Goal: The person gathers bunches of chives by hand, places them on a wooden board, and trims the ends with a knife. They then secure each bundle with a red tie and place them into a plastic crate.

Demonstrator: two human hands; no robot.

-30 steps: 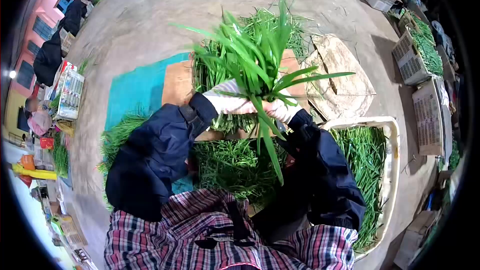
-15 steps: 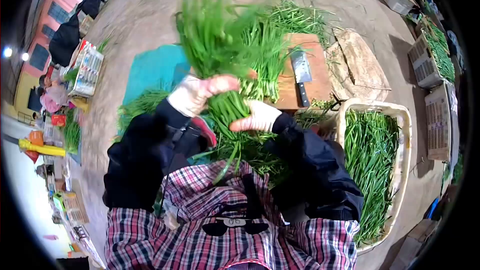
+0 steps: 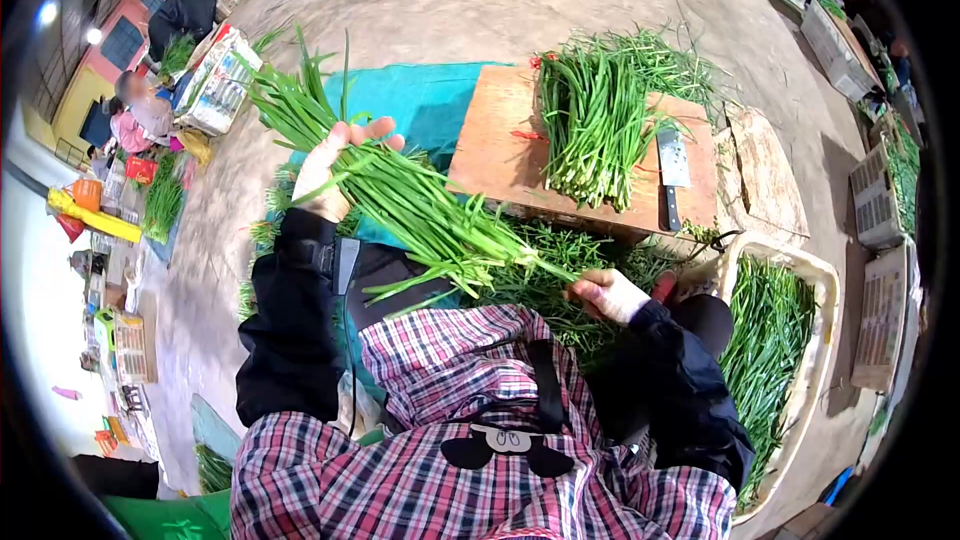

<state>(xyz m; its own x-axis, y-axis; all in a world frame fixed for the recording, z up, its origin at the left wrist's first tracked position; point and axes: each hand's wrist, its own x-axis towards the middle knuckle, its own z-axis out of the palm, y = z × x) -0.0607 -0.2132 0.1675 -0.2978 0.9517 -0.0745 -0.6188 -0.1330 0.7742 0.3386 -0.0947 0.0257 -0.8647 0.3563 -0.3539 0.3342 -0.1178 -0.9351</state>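
My left hand point(image 3: 335, 168) grips a long bundle of green chives point(image 3: 400, 195) near its leafy end, out over the left side. The bundle slants down to the right, where my right hand point(image 3: 612, 293) pinches its thin stem end just above my lap. Both hands wear light gloves. A wooden cutting board point(image 3: 495, 155) lies ahead, with a trimmed chive bunch point(image 3: 590, 130) and a cleaver point(image 3: 673, 170) on it. More loose chives point(image 3: 560, 280) are heaped between the board and my plaid apron.
A white crate point(image 3: 815, 270) full of chives stands at my right. A teal mat point(image 3: 420, 105) lies under the board on concrete floor. Stacked crates point(image 3: 880, 210) line the far right. A person point(image 3: 140, 115) sits at far left among boxes.
The bundle was upright in front of me with both hands at its base. Now it lies slanted, my left hand swung out left and my right hand dropped to the stem end.
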